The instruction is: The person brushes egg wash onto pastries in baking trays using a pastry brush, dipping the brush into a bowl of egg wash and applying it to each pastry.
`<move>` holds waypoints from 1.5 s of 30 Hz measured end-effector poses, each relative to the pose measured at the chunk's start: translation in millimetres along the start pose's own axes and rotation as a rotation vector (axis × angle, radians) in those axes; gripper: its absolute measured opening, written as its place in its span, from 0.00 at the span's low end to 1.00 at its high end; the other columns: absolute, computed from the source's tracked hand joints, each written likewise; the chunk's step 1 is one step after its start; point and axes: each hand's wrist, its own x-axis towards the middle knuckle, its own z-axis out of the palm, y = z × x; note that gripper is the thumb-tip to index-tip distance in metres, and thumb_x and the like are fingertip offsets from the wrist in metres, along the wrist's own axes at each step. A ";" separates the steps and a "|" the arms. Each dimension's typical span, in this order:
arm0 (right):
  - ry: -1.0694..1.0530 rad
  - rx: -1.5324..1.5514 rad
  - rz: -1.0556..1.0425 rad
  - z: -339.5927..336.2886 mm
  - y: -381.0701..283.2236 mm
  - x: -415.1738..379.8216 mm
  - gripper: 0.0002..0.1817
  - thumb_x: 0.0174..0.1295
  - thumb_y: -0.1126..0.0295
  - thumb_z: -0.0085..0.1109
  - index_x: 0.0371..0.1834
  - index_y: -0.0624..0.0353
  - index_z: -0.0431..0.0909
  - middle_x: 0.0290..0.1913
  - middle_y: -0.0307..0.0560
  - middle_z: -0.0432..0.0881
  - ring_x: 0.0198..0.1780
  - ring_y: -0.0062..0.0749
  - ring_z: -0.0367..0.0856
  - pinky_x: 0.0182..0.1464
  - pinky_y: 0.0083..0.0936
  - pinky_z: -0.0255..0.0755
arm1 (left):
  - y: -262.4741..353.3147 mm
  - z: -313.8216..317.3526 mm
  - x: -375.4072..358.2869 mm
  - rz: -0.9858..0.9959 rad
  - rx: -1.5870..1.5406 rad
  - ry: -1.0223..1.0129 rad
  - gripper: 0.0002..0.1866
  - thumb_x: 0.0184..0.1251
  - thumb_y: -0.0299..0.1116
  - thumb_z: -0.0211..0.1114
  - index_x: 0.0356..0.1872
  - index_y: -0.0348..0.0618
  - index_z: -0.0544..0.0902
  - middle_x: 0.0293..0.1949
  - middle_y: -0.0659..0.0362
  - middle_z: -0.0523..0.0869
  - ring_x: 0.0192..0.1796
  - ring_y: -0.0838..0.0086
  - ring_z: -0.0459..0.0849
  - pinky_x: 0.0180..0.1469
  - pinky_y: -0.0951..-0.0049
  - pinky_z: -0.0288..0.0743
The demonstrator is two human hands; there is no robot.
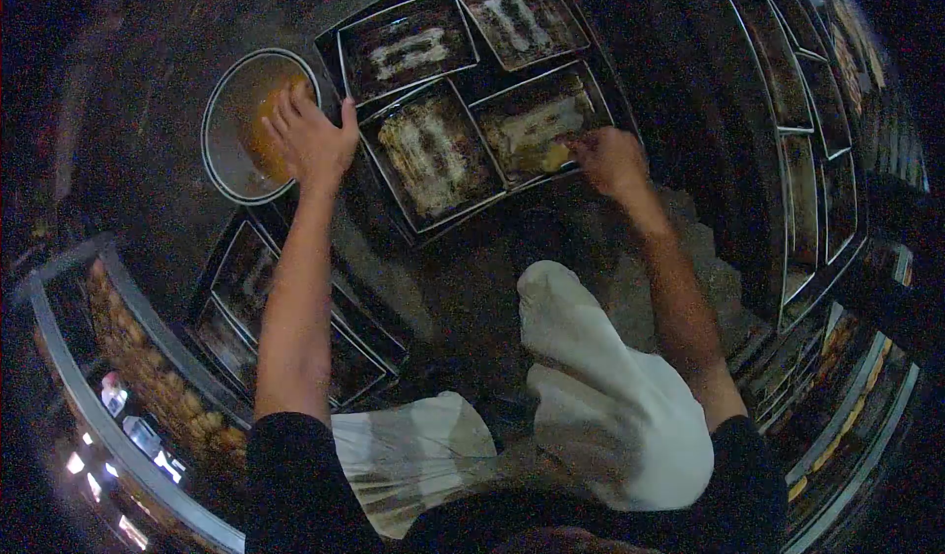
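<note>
My left hand (313,138) is over the right side of a round metal bowl (219,111), fingers stretched and thumb apart, holding nothing I can see. Yellow-orange stuff (264,126) lies in the bowl, partly hidden by my fingers. My right hand (612,160) is closed at the front right corner of a rectangular baking pan (532,121). A small yellowish piece (559,153) shows at its fingertips; its kind is too blurred to tell. Pale streaks mark this pan and its neighbours, a front left pan (433,150), a back left pan (409,47) and a back right pan (520,14).
Joined pans (241,268) lie on the floor under my left forearm. A stack of pans (802,150) stands at the right. Racks with baked-looking goods (162,382) curve along the lower left, and more shelves (851,406) stand at the lower right. My knees (591,357) are in front.
</note>
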 end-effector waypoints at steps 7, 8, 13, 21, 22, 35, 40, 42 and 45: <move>0.156 -0.323 0.097 -36.5 -2.8 7.6 0.15 0.56 0.59 0.54 0.26 0.60 0.81 0.28 0.56 0.81 0.34 0.50 0.81 0.36 0.40 0.75 | 0.4 0.5 -0.6 0.000 0.000 0.004 0.35 0.55 0.53 0.56 0.57 0.36 0.63 0.60 0.45 0.63 0.65 0.55 0.58 0.67 0.49 0.41; 0.172 -0.334 0.092 -36.6 -3.0 7.8 0.15 0.56 0.59 0.54 0.26 0.60 0.81 0.27 0.56 0.81 0.33 0.50 0.81 0.36 0.40 0.75 | 0.8 0.2 -0.5 0.000 0.001 0.009 0.35 0.55 0.53 0.57 0.57 0.36 0.63 0.60 0.45 0.63 0.65 0.55 0.58 0.67 0.49 0.41; 0.091 -0.284 -0.018 -17.3 -8.5 6.3 0.15 0.57 0.60 0.52 0.23 0.60 0.81 0.25 0.57 0.80 0.29 0.51 0.81 0.33 0.41 0.75 | -0.3 2.5 -0.7 0.001 -0.005 0.025 0.35 0.55 0.53 0.57 0.57 0.37 0.63 0.59 0.47 0.64 0.64 0.55 0.59 0.67 0.49 0.42; 0.092 -0.007 -0.290 6.9 -45.4 -12.2 0.18 0.58 0.57 0.51 0.22 0.61 0.80 0.25 0.58 0.79 0.28 0.53 0.79 0.32 0.44 0.72 | -0.9 5.1 0.2 0.010 0.025 0.039 0.35 0.55 0.54 0.56 0.57 0.37 0.64 0.60 0.47 0.64 0.64 0.56 0.59 0.67 0.50 0.43; 0.148 0.037 -0.278 9.9 -40.5 -11.2 0.19 0.58 0.57 0.51 0.22 0.62 0.80 0.26 0.58 0.79 0.29 0.54 0.79 0.32 0.44 0.72 | -1.3 4.2 0.5 0.009 0.020 0.034 0.35 0.55 0.54 0.56 0.57 0.37 0.64 0.60 0.47 0.64 0.64 0.56 0.59 0.67 0.50 0.43; 0.218 -0.191 -0.191 26.2 -23.2 3.1 0.13 0.60 0.63 0.49 0.26 0.59 0.79 0.23 0.55 0.79 0.27 0.53 0.79 0.30 0.44 0.73 | 0.3 -1.9 1.0 0.027 0.038 0.022 0.35 0.54 0.54 0.57 0.56 0.36 0.65 0.60 0.47 0.65 0.64 0.55 0.60 0.67 0.50 0.44; 0.117 -0.004 -0.397 22.1 -63.6 -29.5 0.14 0.60 0.61 0.48 0.26 0.60 0.78 0.23 0.55 0.78 0.26 0.50 0.79 0.27 0.43 0.72 | -0.4 2.1 -0.3 0.023 0.012 0.027 0.35 0.55 0.54 0.56 0.57 0.36 0.64 0.59 0.46 0.65 0.64 0.55 0.59 0.67 0.50 0.44; 0.096 -0.046 -0.317 17.0 -53.1 -20.7 0.15 0.60 0.60 0.49 0.28 0.60 0.79 0.23 0.55 0.78 0.27 0.50 0.79 0.28 0.43 0.72 | -0.5 1.5 -0.6 0.022 0.008 0.014 0.35 0.55 0.54 0.55 0.57 0.36 0.64 0.60 0.46 0.65 0.64 0.55 0.59 0.67 0.50 0.44; 0.132 -0.133 -0.115 -11.6 -20.2 3.4 0.17 0.61 0.56 0.48 0.29 0.58 0.79 0.24 0.57 0.78 0.28 0.53 0.79 0.30 0.44 0.72 | -1.0 0.7 -0.4 0.014 0.013 -0.008 0.35 0.55 0.54 0.55 0.57 0.36 0.64 0.59 0.46 0.64 0.65 0.55 0.59 0.67 0.50 0.44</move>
